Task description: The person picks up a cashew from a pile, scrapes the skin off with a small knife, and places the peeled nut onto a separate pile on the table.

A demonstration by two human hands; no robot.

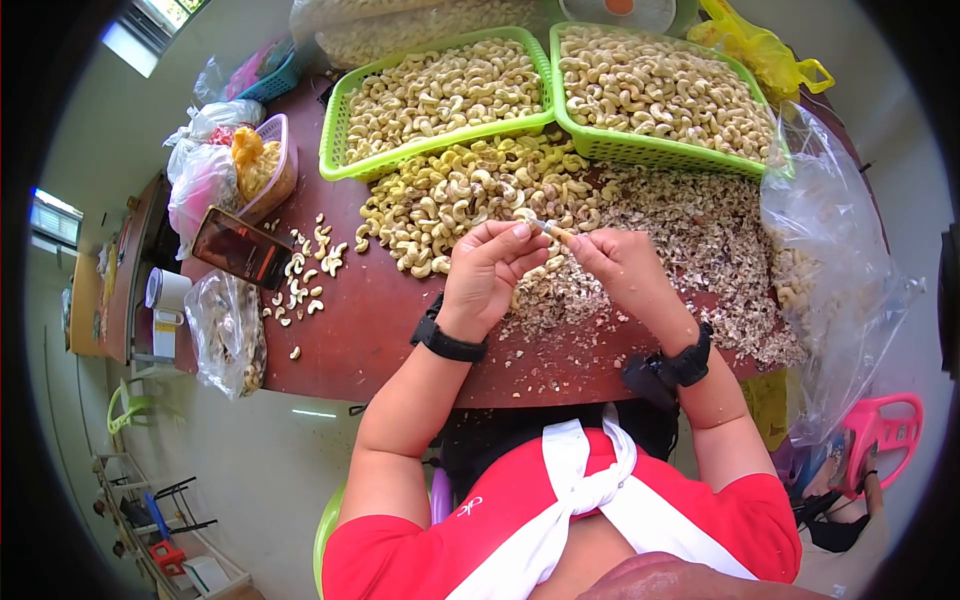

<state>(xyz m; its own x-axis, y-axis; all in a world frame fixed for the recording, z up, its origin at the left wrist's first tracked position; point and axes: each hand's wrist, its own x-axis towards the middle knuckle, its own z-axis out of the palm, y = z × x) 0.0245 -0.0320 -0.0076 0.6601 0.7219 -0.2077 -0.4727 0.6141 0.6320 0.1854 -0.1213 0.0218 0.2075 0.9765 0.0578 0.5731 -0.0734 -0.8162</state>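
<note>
My left hand (492,268) pinches a pale cashew (524,214) between thumb and fingertips. In my right hand (622,262) is a small knife (556,233) with a light handle, its tip touching or very near the cashew. Both hands are above a loose pile of cashews (430,210) on the dark red table (345,345). Beside and under the right hand spreads a heap of flaky skins (700,240). Beyond the pile stand two green baskets full of cashews, a left basket (345,172) and a right basket (660,155).
At the left lie a phone (240,247), scattered cashews (305,270), a pink basket (285,180) with bags and a clear bag (228,330). A large plastic bag (835,240) hangs over the right edge. Behind are a yellow bag (760,55) and a mug (167,290) off left.
</note>
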